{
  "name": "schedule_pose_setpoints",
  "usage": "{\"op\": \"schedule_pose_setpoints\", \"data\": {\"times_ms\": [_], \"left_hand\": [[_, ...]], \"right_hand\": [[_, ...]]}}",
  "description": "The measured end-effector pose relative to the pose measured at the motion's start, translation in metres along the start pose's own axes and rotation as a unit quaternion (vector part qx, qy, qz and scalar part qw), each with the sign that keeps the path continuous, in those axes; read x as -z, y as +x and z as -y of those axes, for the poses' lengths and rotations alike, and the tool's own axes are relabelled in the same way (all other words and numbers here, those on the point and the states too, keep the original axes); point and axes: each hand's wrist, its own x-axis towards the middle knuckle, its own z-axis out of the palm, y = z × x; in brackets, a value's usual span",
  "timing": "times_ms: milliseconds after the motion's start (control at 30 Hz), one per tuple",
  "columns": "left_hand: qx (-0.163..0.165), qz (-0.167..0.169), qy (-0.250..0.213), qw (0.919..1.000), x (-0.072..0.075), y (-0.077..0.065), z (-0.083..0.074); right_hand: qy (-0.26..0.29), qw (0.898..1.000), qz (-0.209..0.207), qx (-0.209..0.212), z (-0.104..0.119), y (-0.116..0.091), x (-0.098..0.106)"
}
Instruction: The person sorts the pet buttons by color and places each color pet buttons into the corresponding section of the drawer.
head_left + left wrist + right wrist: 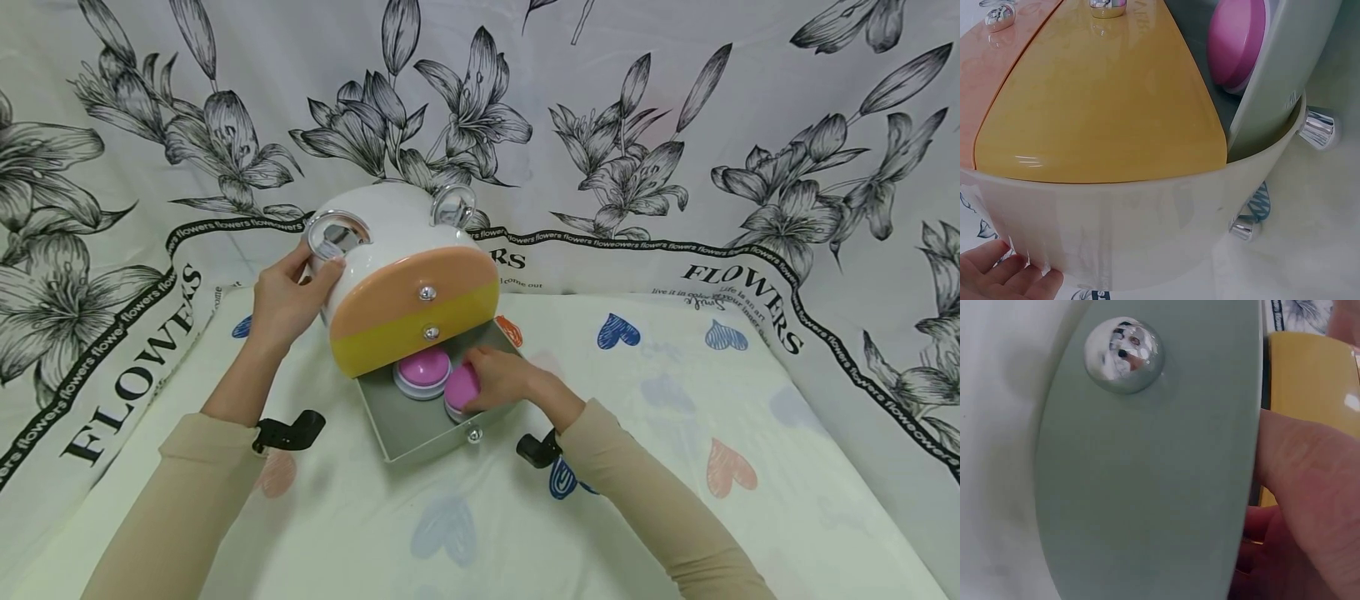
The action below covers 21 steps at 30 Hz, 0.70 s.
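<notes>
In the head view, a rounded white cabinet (390, 218) has an orange drawer front (390, 298), a yellow one (397, 336) and a pulled-out grey-green drawer (405, 433). My right hand (498, 377) reaches into that drawer and grips a round jar with a pink lid (461, 387). A second pink-lidded jar (423, 368) sits beside it inside. My left hand (291, 296) rests against the cabinet's left side, just below a round chrome ear-like piece (337, 235). The left wrist view shows its fingertips (1054, 280) on the white shell. From the right wrist, the drawer's front panel hides the gripped jar.
Silver knobs (474, 435) stick out from the drawer fronts. Short chrome feet (1319, 128) support the cabinet. It stands on a pale cloth (337, 533) printed with hearts, with a flower-patterned curtain (555, 100) close behind.
</notes>
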Motion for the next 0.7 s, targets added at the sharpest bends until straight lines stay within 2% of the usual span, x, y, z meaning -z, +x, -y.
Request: {"op": "schedule_pose_setpoints", "data": {"times_ms": [200,367,567,700], "left_hand": [[0.001,0.001,0.001,1.0,0.0,0.0,0.0],[0.003,0.002,0.0,1.0,0.0,0.001,-0.001],[0.005,0.001,0.0,1.0,0.0,0.002,0.0],[0.004,0.001,0.001,1.0,-0.001,0.002,0.0]], "right_hand": [[0.012,1.0,0.013,0.01,-0.002,-0.001,0.002],[0.028,0.999,0.0,0.028,-0.006,-0.004,0.004],[0.068,0.995,-0.06,0.04,-0.008,-0.011,0.006],[0.106,0.987,-0.117,0.035,-0.006,-0.022,0.007]]}}
